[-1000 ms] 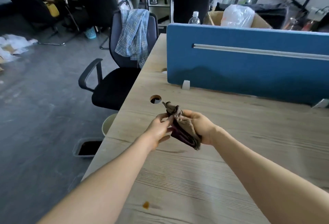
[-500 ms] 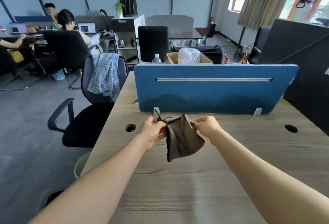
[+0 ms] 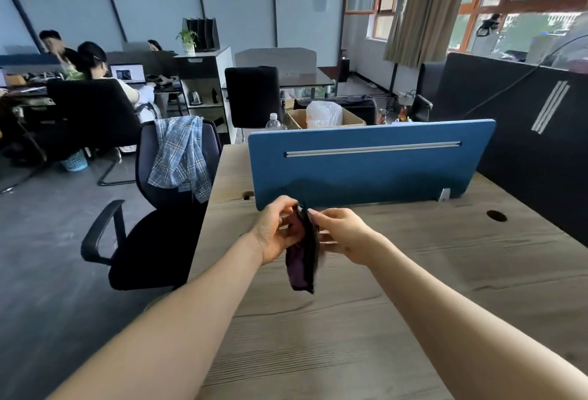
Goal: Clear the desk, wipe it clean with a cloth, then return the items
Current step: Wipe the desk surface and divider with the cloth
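Observation:
A dark brown-purple cloth (image 3: pixel 302 259) hangs folded between both hands, above the wooden desk (image 3: pixel 413 288). My left hand (image 3: pixel 276 231) pinches its upper left edge. From the other side, my right hand (image 3: pixel 342 234) grips the top of the cloth. The two hands are close together, just in front of the blue divider panel (image 3: pixel 366 164). The cloth's lower end dangles free over the desk without touching it.
A black office chair (image 3: pixel 152 227) with a plaid shirt (image 3: pixel 181 154) over its back stands at the desk's left edge. A cable hole (image 3: pixel 496 215) is at the desk's right. Behind the divider are a cardboard box (image 3: pixel 321 119) and a bottle (image 3: pixel 273 121). A dark partition (image 3: pixel 525 145) borders the right.
The view has lifted from the desk to the room. The cloth was bunched, then spread between the hands; now the hands have come together and it hangs folded and narrow.

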Demonstrator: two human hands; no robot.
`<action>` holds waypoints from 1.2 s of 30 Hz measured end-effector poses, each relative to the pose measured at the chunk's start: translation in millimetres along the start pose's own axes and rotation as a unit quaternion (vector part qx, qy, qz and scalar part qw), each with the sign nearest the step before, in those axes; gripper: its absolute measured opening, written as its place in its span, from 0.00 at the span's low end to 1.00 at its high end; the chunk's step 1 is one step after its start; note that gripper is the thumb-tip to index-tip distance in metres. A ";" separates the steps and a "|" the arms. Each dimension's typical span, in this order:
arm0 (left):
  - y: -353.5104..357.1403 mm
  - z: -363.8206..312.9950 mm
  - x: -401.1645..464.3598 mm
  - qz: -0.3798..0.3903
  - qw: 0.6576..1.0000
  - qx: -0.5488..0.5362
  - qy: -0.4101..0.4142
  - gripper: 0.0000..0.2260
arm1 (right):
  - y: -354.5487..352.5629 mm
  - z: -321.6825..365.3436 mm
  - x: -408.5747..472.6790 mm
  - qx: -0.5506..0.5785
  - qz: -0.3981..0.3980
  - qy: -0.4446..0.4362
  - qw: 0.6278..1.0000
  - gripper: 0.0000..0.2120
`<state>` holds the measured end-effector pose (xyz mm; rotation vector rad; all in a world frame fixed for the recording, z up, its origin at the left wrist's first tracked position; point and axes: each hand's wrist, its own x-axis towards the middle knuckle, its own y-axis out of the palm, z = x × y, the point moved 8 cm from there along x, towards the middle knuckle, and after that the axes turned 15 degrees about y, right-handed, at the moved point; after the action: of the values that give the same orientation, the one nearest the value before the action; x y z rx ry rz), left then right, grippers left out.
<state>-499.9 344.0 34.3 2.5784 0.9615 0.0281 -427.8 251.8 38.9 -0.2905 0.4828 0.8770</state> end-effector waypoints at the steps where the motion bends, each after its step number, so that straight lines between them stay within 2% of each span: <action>1: -4.3 -1.7 -3.9 0.000 1.000 0.010 0.001 0.04 | 8.4 -2.3 -1.1 0.008 -0.006 0.002 1.000 0.06; 5: -28.2 -3.6 -17.6 -0.033 0.999 0.016 0.017 0.11 | 31.0 -11.6 -2.7 0.085 -0.021 0.016 0.996 0.06; 8: -50.3 -8.2 -23.8 -0.049 0.999 -0.012 0.016 0.12 | 43.1 -13.3 -5.8 0.144 -0.011 0.021 0.989 0.10; 10: -65.5 -13.8 -24.5 -0.070 0.997 -0.024 0.021 0.13 | 43.5 -12.3 -6.2 0.205 -0.015 0.031 0.978 0.09; 15: -107.0 -23.4 -20.5 -0.131 0.991 0.006 0.024 0.13 | 11.6 -13.1 -7.4 0.348 -0.120 0.061 0.928 0.06; 17: -109.3 -20.6 -23.2 -0.086 0.991 0.101 -0.013 0.12 | 3.6 -9.4 -9.9 0.344 -0.144 0.049 0.926 0.11; 18: -107.6 -18.1 -25.6 -0.034 0.977 0.208 -0.039 0.09 | 3.3 -7.0 -12.0 0.341 -0.142 0.046 0.928 0.12; 19: -105.6 -16.8 -28.2 0.021 0.939 0.339 -0.061 0.05 | 5.0 -4.1 -14.0 0.335 -0.132 0.045 0.932 0.11; 20: -104.3 -16.8 -30.2 0.063 0.887 0.452 -0.071 0.05 | 8.4 0.3 -17.3 0.316 -0.114 0.042 0.941 0.09; 21: -102.8 -16.9 -28.5 0.084 0.851 0.514 -0.065 0.11 | 12.7 6.2 -19.7 0.292 -0.088 0.033 0.952 0.08; 22: -98.0 -16.7 -24.0 0.091 0.853 0.512 -0.052 0.18 | 15.7 12.6 -22.7 0.265 -0.065 0.023 0.962 0.09; 24: -75.0 -18.3 -15.5 0.123 0.905 0.408 -0.005 0.30 | 18.8 23.5 -29.2 0.213 -0.024 0.004 0.977 0.10; 26: -44.7 -18.9 -10.7 0.188 0.928 0.320 0.037 0.38 | 18.0 30.9 -37.3 0.158 0.008 -0.007 0.987 0.10; 28: -18.1 -13.7 -11.8 0.267 0.918 0.289 0.049 0.34 | 10.3 35.7 -43.9 0.131 0.026 -0.012 0.991 0.09; 31: 3.6 0.0 -17.3 0.332 0.896 0.296 0.002 0.20 | -17.2 45.1 -49.6 0.160 0.037 -0.037 0.986 0.10; 34: 20.6 4.1 -18.8 0.311 0.932 0.184 -0.037 0.13 | -62.1 34.7 -50.0 0.297 0.017 -0.036 0.954 0.14; 36: 33.1 0.0 -15.9 0.268 0.958 0.092 -0.034 0.10 | -79.1 -0.7 -40.5 0.332 -0.012 0.020 0.943 0.24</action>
<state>-491.4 311.0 48.2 2.9125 0.2240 -0.0049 -387.5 176.3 63.0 0.3063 0.7791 0.6395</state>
